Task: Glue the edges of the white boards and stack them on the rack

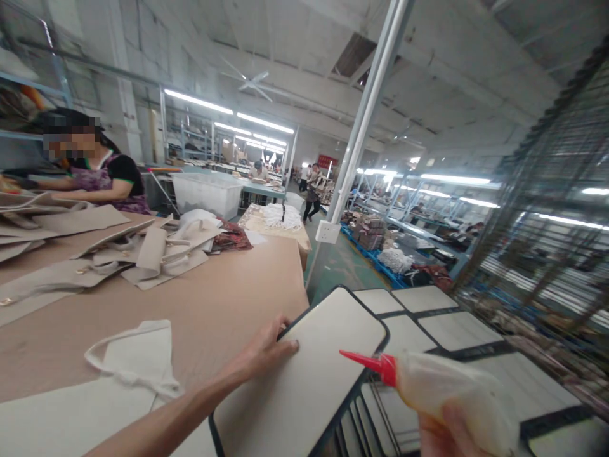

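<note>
My left hand (280,343) grips the edge of a cream panel with a dark border and rounded corners (309,374), thumb on its face. The panel is tilted over the table's right edge. In my right hand (447,425) is a cloudy plastic glue bottle (451,387) with a red pointed nozzle, its tip aimed left, over the panel and apart from it as far as I can tell. Some amber liquid shows along the bottle's underside. More dark-edged cream panels (461,330) lie in rows to the right, partly behind the bottle.
The brown table (238,298) carries beige strapped pieces (152,254) and a white piece with a strap (137,355). A metal post with a socket box (328,231) stands beyond. A wire rack (547,165) rises at right. A co-worker (109,171) sits at far left.
</note>
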Demonstrator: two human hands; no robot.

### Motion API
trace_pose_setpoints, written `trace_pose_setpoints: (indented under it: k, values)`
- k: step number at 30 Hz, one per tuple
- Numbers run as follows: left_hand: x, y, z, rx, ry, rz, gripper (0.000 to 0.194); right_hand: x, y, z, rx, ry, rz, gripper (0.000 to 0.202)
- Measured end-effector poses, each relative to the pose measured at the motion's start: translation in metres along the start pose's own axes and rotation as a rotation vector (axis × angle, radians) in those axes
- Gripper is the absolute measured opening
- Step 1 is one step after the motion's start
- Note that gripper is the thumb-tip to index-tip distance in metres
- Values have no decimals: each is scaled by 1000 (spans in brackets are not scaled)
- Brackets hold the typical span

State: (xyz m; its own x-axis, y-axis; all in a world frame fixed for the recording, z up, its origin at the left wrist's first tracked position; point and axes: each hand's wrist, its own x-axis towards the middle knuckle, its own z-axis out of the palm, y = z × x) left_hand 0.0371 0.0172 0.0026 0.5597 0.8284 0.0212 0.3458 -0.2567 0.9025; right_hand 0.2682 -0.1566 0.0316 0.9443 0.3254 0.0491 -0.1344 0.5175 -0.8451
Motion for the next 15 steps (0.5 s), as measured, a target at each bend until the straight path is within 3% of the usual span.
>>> trace_pose_setpoints:
  k: [3, 6, 15]
  values:
    - [-8, 6, 8, 146, -23, 31, 26, -10, -5, 25, 52, 43, -118, 56]
    - [-15, 12, 14, 179, -68, 38, 24, -9, -3, 36, 89, 97, -158, 61]
    - [-24, 18, 29, 194, -124, 44, 20, 9, 9, 38, 38, 129, -268, 65]
